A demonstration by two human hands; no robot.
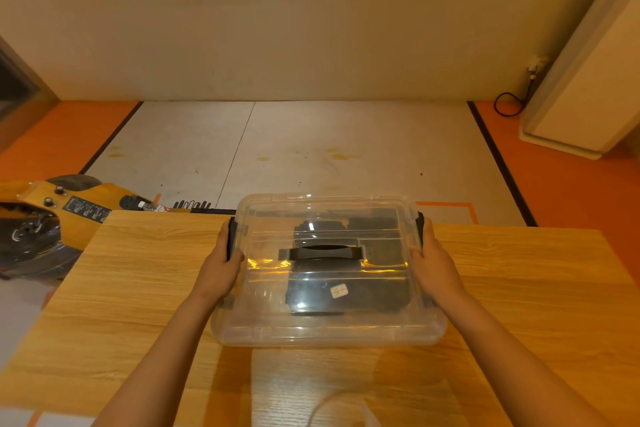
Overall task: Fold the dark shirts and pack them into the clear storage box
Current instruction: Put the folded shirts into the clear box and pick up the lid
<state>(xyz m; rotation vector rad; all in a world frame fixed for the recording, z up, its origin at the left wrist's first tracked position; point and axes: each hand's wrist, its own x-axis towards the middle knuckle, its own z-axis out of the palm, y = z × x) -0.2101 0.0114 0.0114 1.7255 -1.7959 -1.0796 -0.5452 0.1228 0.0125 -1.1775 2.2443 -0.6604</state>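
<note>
The clear storage box stands in the middle of the wooden table with its clear lid on and a black carry handle on top. Folded dark shirts show through the lid inside the box. My left hand grips the box's left side at the black latch. My right hand grips the right side at the other black latch. The fingers of both hands are mostly hidden behind the box walls.
A yellow machine with knobs and a dark bag stands off the table's left far corner. Beyond the table lies a grey floor mat bordered by orange floor. A white cabinet stands at the far right.
</note>
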